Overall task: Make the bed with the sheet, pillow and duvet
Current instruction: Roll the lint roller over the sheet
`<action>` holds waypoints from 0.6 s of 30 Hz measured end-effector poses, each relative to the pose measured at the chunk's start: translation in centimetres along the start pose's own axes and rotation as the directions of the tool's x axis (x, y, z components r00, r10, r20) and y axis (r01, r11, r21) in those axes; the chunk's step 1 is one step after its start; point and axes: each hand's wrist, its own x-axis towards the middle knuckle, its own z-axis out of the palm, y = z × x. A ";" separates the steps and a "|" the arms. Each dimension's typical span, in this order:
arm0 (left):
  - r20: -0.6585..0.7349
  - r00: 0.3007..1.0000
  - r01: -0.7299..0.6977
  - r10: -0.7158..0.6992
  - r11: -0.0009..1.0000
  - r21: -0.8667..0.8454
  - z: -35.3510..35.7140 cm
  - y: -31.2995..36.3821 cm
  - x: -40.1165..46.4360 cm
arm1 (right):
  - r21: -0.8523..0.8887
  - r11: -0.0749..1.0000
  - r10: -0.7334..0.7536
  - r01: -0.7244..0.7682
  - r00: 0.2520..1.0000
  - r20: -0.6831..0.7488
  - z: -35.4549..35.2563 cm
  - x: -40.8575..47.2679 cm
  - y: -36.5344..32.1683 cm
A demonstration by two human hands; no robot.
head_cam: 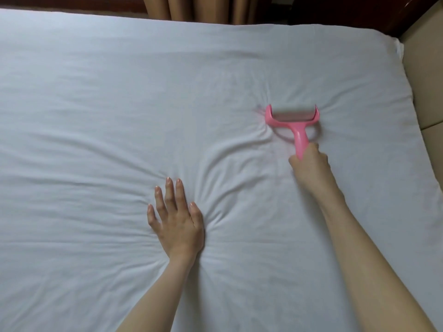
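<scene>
A white sheet (119, 104) covers the whole mattress, with creases fanning out from both hands. My left hand (175, 221) lies flat on the sheet near the middle, palm down and fingers spread, pressing the fabric. My right hand (309, 164) is closed around the handle of a pink lint roller (293, 121). The roller head rests on the sheet further up and to the right, slightly blurred. No pillow or duvet is in view.
A beige padded headboard (426, 68) runs along the bed's right side. Tan curtains (199, 8) hang beyond the far edge of the bed, with dark wood on either side of them.
</scene>
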 end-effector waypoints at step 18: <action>0.007 1.000 -0.026 0.027 0.999 -0.041 0.3 -0.2 0.2 | 0.055 0.997 -0.052 0.052 0.999 -0.009 -0.5 4.3 -2.5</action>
